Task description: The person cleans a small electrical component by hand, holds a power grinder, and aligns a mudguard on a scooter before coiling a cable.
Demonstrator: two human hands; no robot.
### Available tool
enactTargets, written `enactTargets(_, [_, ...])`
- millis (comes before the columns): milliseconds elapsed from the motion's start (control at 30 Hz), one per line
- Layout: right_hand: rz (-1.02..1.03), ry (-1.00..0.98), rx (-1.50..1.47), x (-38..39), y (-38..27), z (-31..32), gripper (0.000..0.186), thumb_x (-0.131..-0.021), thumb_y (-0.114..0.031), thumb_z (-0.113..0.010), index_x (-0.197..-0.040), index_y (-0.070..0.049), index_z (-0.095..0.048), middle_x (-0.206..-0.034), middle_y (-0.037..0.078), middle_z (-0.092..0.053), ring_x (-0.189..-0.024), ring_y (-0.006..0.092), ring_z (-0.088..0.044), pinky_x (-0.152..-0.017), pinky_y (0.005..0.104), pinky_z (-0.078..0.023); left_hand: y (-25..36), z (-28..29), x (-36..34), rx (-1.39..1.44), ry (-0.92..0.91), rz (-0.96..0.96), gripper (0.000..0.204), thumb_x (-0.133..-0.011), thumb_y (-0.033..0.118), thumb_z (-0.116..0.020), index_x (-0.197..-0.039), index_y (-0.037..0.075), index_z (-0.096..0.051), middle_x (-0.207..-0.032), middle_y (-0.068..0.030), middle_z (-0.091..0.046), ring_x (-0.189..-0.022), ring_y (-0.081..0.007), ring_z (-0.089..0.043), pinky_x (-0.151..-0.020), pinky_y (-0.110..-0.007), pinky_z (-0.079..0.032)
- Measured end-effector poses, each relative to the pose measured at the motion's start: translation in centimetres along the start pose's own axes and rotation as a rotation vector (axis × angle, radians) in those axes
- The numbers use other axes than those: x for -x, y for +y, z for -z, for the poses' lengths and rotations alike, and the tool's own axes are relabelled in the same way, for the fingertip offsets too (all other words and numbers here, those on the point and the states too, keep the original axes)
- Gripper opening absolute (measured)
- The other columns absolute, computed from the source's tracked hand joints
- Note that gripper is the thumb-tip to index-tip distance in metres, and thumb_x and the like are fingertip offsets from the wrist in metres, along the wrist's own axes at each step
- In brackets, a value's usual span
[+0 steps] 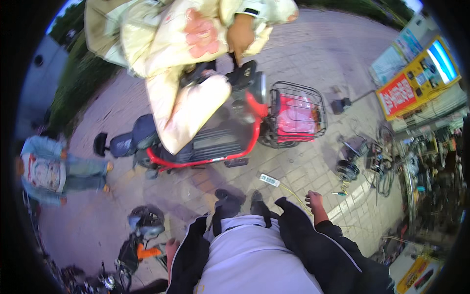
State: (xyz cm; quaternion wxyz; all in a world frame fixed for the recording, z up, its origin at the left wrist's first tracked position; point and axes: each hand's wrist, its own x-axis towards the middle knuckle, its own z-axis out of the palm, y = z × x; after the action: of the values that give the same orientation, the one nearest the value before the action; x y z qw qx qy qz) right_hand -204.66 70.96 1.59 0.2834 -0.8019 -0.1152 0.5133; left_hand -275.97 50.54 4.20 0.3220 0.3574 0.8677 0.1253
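Note:
My right hand (pixel 314 200) hangs beside my body over the brick paving, its fingers loosely bent and apart, with nothing seen in it. Nearest to it lies a white power strip (pixel 269 180) with a yellowish cord running past. At my left side, my left hand (pixel 172 247) shows only in part beside the dark sleeve; its fingers are hidden. In front of me stands a red electric scooter (pixel 210 160), side-on, with a black wire basket (pixel 320 105) holding a pink-red bag (pixel 296 117). A person's hand (pixel 240 38) reaches down to its handlebar.
A cream padded cover (pixel 166 59) drapes over the scooter and its rider. Another person (pixel 61 169) in denim stands at left. A second bike (pixel 146 223) stands at lower left. Cables and parts (pixel 374 157) lie at right, below a yellow machine (pixel 418 81) and crowded shelves (pixel 438 181).

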Motion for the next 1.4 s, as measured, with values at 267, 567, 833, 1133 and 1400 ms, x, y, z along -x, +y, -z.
enactTargets(267, [0.076,-0.120,0.088,-1.0,4.6,2.2,0.040,-0.094,-0.030,-0.058,-0.114,0.004,-0.059,-0.102,0.014,-0.067,-0.078,0.0220,-0.066,-0.056,0.0346,-0.052,11.6,-1.7,8.6,0.144,-0.223,0.193,0.038,-0.085,0.026,-0.067,-0.111,-0.001,-0.069,-0.104,-0.0174,-0.071,-0.101,-0.0257,-0.066,-0.090,-0.035,-0.049])
enactTargets(567, [0.203,0.011,0.348,-3.8,11.2,6.6,0.039,-0.091,-0.029,-0.058,-0.087,0.009,-0.069,-0.084,0.018,-0.072,-0.077,0.0225,-0.069,-0.072,0.0369,-0.052,6.6,-1.3,5.3,0.230,-0.164,0.233,0.036,-0.087,0.030,-0.065,-0.104,-0.001,-0.070,-0.083,-0.0098,-0.069,-0.077,-0.0179,-0.064,-0.072,-0.034,-0.050])
enactTargets(833, [0.261,0.011,0.328,3.3,8.6,4.7,0.040,-0.091,-0.030,-0.058,-0.089,0.008,-0.070,-0.084,0.018,-0.073,-0.077,0.0226,-0.068,-0.072,0.0366,-0.052,6.3,-1.6,0.7,0.442,-0.116,0.047,0.031,-0.087,0.028,-0.065,-0.098,-0.002,-0.069,-0.079,-0.0076,-0.066,-0.073,-0.0161,-0.059,-0.067,-0.032,-0.047])
enactTargets(1133, [0.254,0.053,0.256,6.2,12.9,4.3,0.041,-0.092,-0.031,-0.057,-0.091,0.007,-0.069,-0.086,0.017,-0.073,-0.078,0.0222,-0.068,-0.073,0.0351,-0.052,0.1,-3.4,0.6,0.345,-0.261,0.243,0.026,-0.086,0.026,-0.064,-0.091,0.001,-0.069,-0.077,-0.0082,-0.065,-0.069,-0.0158,-0.060,-0.063,-0.033,-0.048])
enactTargets(1400, [0.256,0.067,0.254,9.4,12.8,3.3,0.041,-0.093,-0.032,-0.057,-0.091,0.007,-0.069,-0.086,0.017,-0.073,-0.078,0.0222,-0.068,-0.073,0.0349,-0.052,-0.2,-5.3,-2.6,0.166,-0.347,0.058,0.038,-0.084,0.029,-0.064,-0.111,0.002,-0.069,-0.096,-0.0162,-0.070,-0.089,-0.0265,-0.066,-0.080,-0.037,-0.051])
